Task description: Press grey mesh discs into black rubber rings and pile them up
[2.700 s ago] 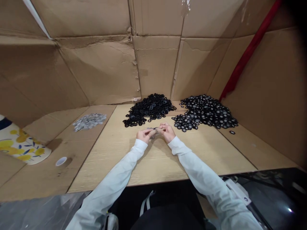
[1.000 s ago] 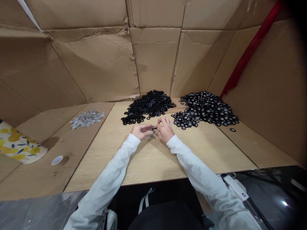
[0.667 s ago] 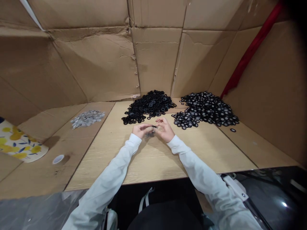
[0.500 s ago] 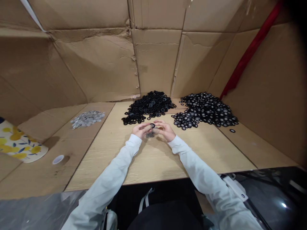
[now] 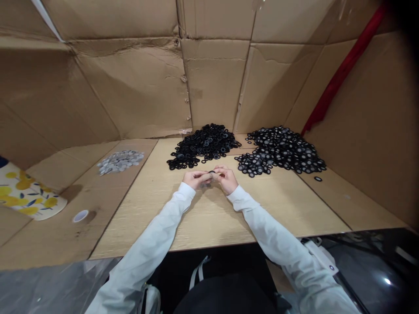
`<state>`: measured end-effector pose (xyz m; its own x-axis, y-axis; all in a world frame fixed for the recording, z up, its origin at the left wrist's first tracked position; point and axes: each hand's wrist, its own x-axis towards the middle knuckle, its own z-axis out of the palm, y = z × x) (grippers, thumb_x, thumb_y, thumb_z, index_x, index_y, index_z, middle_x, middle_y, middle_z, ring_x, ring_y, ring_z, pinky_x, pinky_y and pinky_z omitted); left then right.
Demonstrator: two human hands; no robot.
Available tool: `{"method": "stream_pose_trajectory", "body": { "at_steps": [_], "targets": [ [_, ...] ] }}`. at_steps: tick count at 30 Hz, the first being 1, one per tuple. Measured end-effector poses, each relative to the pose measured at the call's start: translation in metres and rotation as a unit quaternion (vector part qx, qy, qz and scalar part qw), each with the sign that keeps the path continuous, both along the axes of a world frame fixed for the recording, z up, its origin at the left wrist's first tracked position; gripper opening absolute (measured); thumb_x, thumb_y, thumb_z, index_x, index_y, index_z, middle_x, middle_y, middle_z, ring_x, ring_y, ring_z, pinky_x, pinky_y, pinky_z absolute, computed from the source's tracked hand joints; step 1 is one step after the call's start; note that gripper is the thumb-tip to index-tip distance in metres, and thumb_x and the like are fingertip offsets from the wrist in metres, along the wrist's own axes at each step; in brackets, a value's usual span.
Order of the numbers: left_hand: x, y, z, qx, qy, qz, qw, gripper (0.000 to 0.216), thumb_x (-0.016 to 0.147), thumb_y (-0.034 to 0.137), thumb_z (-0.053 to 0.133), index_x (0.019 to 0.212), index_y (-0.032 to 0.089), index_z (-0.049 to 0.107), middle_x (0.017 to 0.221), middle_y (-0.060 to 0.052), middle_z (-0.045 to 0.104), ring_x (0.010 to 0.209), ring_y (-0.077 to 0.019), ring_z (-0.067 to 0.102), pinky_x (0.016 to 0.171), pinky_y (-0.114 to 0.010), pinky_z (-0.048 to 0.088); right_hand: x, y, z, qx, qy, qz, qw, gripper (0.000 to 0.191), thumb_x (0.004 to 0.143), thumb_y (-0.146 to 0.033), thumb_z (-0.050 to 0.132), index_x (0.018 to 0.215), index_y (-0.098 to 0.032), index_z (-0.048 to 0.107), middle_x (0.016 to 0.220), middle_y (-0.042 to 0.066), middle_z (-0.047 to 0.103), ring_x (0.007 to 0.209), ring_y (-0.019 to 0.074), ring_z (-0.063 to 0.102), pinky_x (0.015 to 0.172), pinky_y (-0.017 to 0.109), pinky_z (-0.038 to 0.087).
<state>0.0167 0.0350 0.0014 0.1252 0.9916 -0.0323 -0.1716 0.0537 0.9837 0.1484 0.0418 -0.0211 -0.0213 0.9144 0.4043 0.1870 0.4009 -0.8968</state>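
My left hand (image 5: 196, 179) and my right hand (image 5: 226, 179) meet at the middle of the plywood table (image 5: 212, 218), with their fingertips together on a small black ring (image 5: 212, 172). A bit of grey mesh disc (image 5: 205, 184) shows below my left fingers. It is too small to tell whether it sits in the ring. Beyond my hands lie a heap of plain black rubber rings (image 5: 203, 146) and a heap of black rings with grey centres (image 5: 278, 152). A smaller spread of grey mesh discs (image 5: 120, 161) lies to the left.
Creased cardboard walls (image 5: 212, 87) surround the work surface, with a red strip (image 5: 340, 74) along the right wall. A yellow-patterned sheet (image 5: 26, 194) and a small white roll (image 5: 80, 216) lie on cardboard at the left. One loose ring (image 5: 317, 179) sits right of the heaps.
My hands have drawn closer, and the right fingers have come in from slightly apart to meet the left on the black ring. The ring now sits a little further right.
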Motion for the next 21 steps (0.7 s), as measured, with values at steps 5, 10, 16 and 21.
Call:
{"method": "stream_pose_trajectory", "body": {
  "at_steps": [5,10,16,21],
  "targets": [
    [0.002,-0.006,0.001,0.052,0.026,0.064,0.996,0.032,0.041,0.033,0.072,0.063,0.010,0.066,0.058,-0.006,0.064,0.053,-0.0161,0.058,0.065,-0.035,0.048,0.000,-0.003,0.002,0.047,-0.105,-0.069,0.991,0.008,0.064,-0.025,0.056,0.062,-0.017,0.057,0.079,0.004,0.043,0.081,0.0165,0.044,0.074,0.033,0.039],
    [0.003,-0.006,-0.003,0.102,0.081,0.090,0.987,0.027,0.050,0.033,0.067,0.068,0.012,0.066,0.068,-0.007,0.066,0.062,-0.0180,0.060,0.067,-0.033,0.048,0.001,-0.007,0.007,0.090,-0.190,-0.118,0.971,0.008,0.067,-0.025,0.054,0.065,-0.018,0.058,0.078,0.004,0.041,0.082,0.0180,0.041,0.075,0.034,0.037],
    [-0.003,-0.001,-0.008,0.172,0.172,0.017,0.970,0.024,0.056,0.030,0.063,0.074,0.015,0.067,0.082,-0.008,0.066,0.078,-0.0199,0.060,0.077,-0.033,0.045,0.001,-0.017,0.013,0.154,-0.339,-0.134,0.918,0.012,0.067,-0.015,0.049,0.073,-0.017,0.060,0.089,0.008,0.043,0.088,0.0227,0.035,0.073,0.038,0.031],
    [-0.006,-0.003,0.000,0.172,0.173,0.012,0.970,0.022,0.055,0.029,0.065,0.073,0.016,0.067,0.082,-0.007,0.067,0.079,-0.0205,0.060,0.079,-0.034,0.044,-0.001,-0.018,0.014,0.156,-0.327,-0.116,0.925,0.011,0.066,-0.016,0.051,0.072,-0.017,0.060,0.094,0.008,0.044,0.092,0.0237,0.035,0.076,0.040,0.031]
  ]
}}
